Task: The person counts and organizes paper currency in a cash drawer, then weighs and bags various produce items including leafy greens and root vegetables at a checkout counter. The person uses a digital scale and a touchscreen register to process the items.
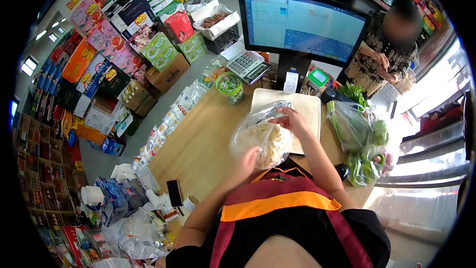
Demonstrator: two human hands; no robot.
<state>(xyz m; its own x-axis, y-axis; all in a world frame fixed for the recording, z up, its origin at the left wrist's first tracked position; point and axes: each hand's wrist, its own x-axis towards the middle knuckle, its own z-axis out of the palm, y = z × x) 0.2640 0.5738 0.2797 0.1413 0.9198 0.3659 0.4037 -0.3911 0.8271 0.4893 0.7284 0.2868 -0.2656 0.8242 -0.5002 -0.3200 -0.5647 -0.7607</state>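
A clear plastic bag (243, 128) of pale, crumpled-looking food pieces (273, 143) stands before me, overlapping the lower left of a cream scale plate (308, 100). My right hand (292, 119) has its fingers at the bag's upper rim and holds the film there. Low on the bag's left side is my left hand (248, 162), blurred; whether its fingers grip the film is unclear. Right of the plate, more clear bags hold green vegetables (349, 126). A monitor (303, 22) rises behind the plate, with a paper slip (290, 82) below it.
A green-rimmed tub (229, 85) and a calculator (245, 63) stand left of the monitor. On the wooden counter (193, 137) lies a phone (174, 193), near a paper cup (190, 203). Small packets (178, 109) line its left edge. Another person (386, 44) stands across, at the right.
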